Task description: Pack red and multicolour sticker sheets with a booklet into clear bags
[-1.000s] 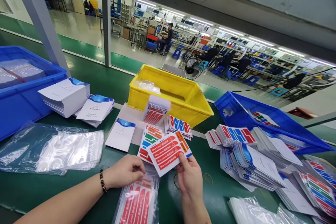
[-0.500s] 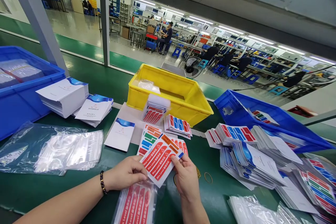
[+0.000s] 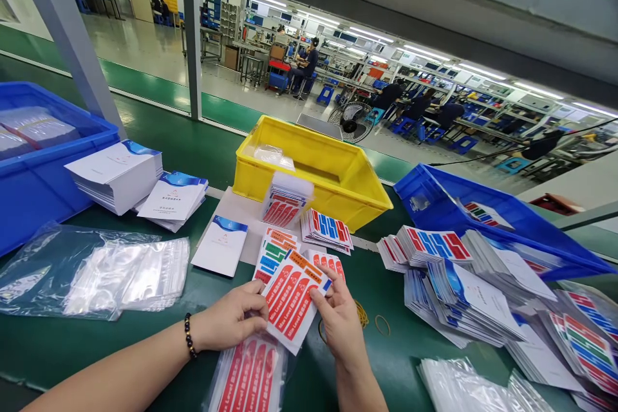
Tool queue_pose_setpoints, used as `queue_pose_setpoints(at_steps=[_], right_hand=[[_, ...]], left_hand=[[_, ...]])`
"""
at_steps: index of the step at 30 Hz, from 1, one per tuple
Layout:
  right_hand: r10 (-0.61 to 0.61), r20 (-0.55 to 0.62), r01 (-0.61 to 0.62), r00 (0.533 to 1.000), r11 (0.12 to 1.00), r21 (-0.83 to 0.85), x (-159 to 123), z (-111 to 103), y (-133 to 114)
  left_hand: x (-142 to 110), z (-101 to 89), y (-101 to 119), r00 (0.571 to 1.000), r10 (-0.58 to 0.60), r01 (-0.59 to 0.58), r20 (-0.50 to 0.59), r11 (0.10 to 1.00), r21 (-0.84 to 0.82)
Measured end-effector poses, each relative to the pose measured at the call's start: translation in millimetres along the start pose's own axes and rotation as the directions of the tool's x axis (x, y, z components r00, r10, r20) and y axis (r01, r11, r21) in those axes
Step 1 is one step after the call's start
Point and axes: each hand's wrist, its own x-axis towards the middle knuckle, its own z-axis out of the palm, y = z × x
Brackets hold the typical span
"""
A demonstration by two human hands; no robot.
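Note:
My right hand (image 3: 342, 318) grips the right side of a small stack of sticker sheets (image 3: 294, 299), thumb on top. The top sheet has red strips and an orange band. My left hand (image 3: 234, 315), with a beaded bracelet (image 3: 190, 336) at the wrist, has its fingers curled at the stack's left edge; their exact hold is partly hidden. Just below, a clear plastic bag (image 3: 246, 376) with red-strip sheets inside lies on the green table. Beyond the hands are more sticker sheets (image 3: 271, 259), a bagged set (image 3: 284, 206) and a white-and-blue booklet (image 3: 221, 248).
A yellow bin (image 3: 313, 180) stands behind, with blue bins (image 3: 48, 187) at left and right. Booklet stacks (image 3: 116, 174) sit at left, above clear bags (image 3: 154, 273). Piled booklets (image 3: 473, 302) and sticker sheets (image 3: 434, 246) cover the right. Rubber bands (image 3: 383, 326) lie beside my right hand.
The sticker sheets have shifted slightly right and down and turned a little in my right hand. My left hand has drawn slightly left and up.

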Motion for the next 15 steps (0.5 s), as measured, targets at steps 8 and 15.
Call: queue_pose_setpoints(at_steps=[8,15], right_hand=[[-0.006,0.201,0.036,0.98,0.989,-0.145,-4.8,14.9,2.4],[-0.079,0.388,0.25,0.918,0.876,-0.413,-8.9,16.8,0.2]], left_hand=[[1.6,6.0,-1.6,0.988,-0.042,0.02,-0.152,0.99,-0.142],[3.2,7.8,-1.3,0.956,-0.026,-0.054,-0.291,0.963,-0.265]])
